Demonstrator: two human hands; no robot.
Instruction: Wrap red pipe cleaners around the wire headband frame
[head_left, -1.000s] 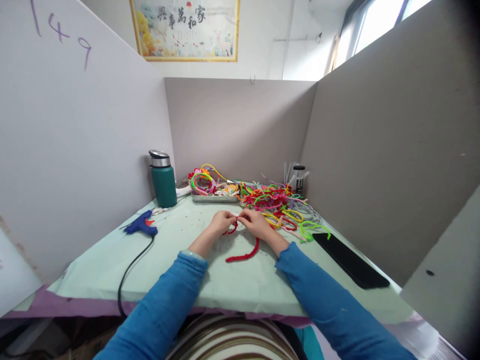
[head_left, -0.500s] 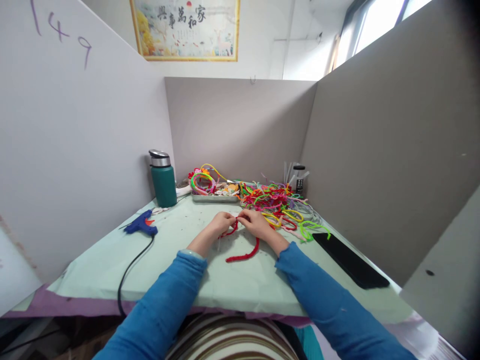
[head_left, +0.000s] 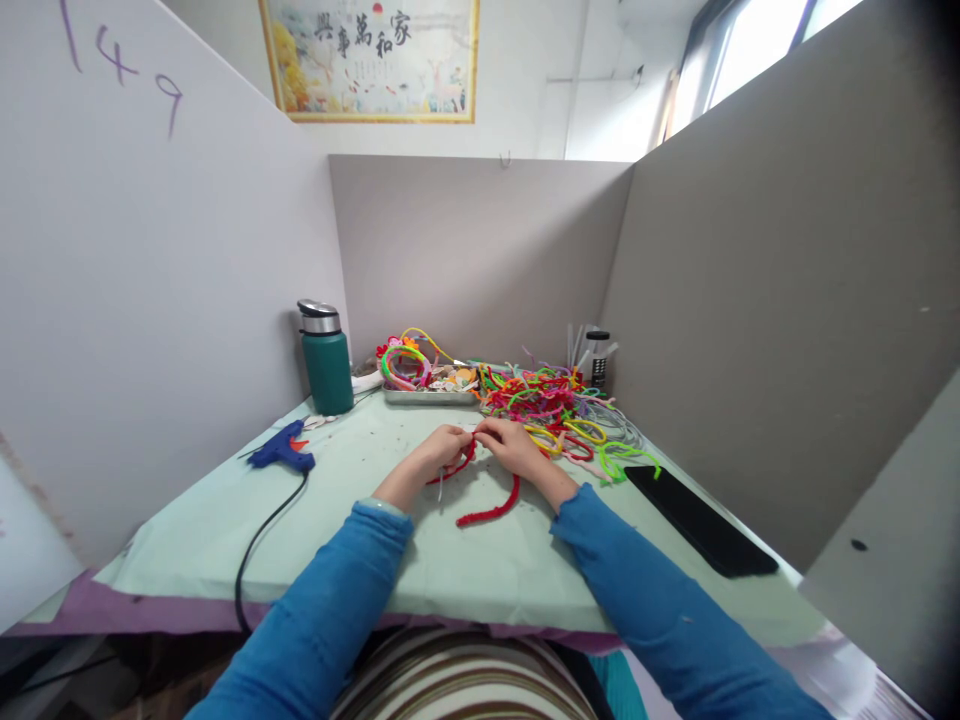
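Both my hands meet over the middle of the table, fingertips almost touching. A red pipe cleaner point(head_left: 489, 516) runs between them; one thick end curves down from under my right hand point(head_left: 510, 446) toward me. My left hand point(head_left: 444, 449) pinches the red strand close to the right fingertips, and a thinner red length loops beneath it. A thin pale strip hangs below the left fingers; its kind is too small to tell. My right hand is closed in a pinch on the same red pipe cleaner. Exactly how the strands cross at the fingertips is hidden.
At the back lie a metal tray point(head_left: 431, 398) of craft pieces and a tangled heap of colourful pipe cleaners point(head_left: 540, 395). A green bottle point(head_left: 328, 370) and a blue glue gun point(head_left: 283, 447) with cord are left. A black phone-like slab point(head_left: 697, 520) lies right. Partitions surround the table.
The red loop under my left hand and the pale strip have shifted slightly. The thick red end has moved a little to the right. Both hands stay nearly in place.
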